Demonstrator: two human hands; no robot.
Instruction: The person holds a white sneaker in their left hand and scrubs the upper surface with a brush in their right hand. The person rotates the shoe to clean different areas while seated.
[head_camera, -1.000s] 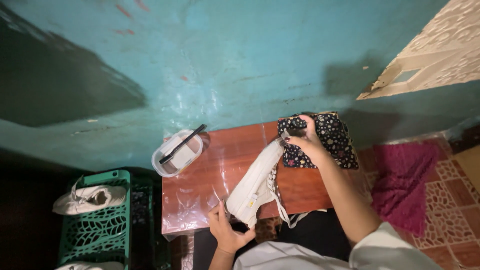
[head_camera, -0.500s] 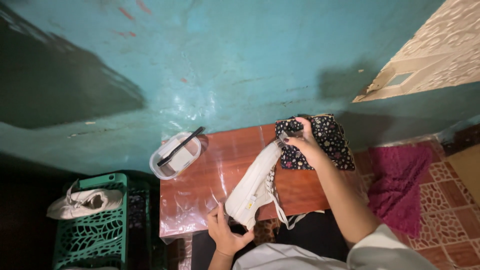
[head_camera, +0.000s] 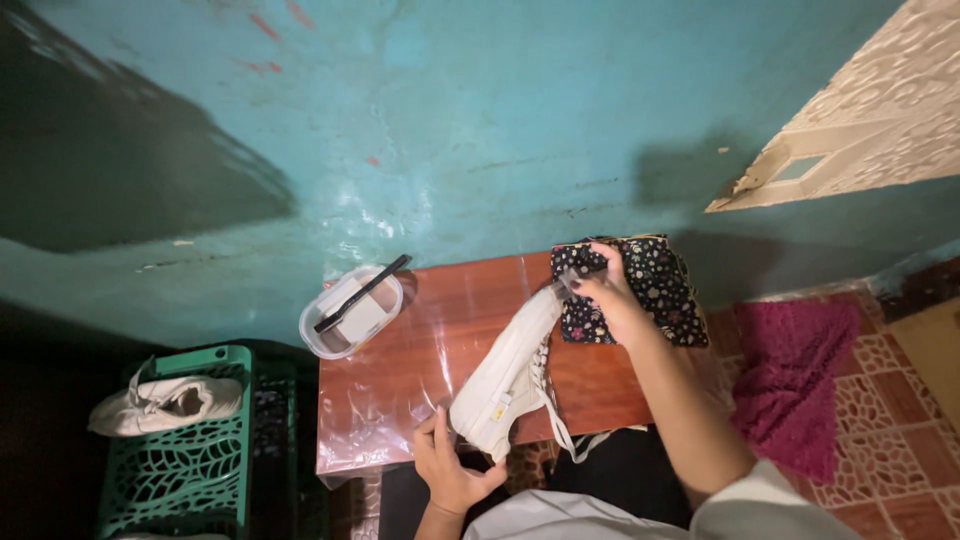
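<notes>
Here, white sneaker overhangs the table's near edge, held by both hands.

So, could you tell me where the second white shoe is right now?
In the head view, the second white shoe lies on top of the green crate at lower left, left of the wooden table.

Shoe on table, left of cloth

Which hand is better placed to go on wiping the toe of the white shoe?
Right. The right hand presses the floral cloth at the toe of the white shoe, while the left hand is taken up steadying its heel.
</notes>
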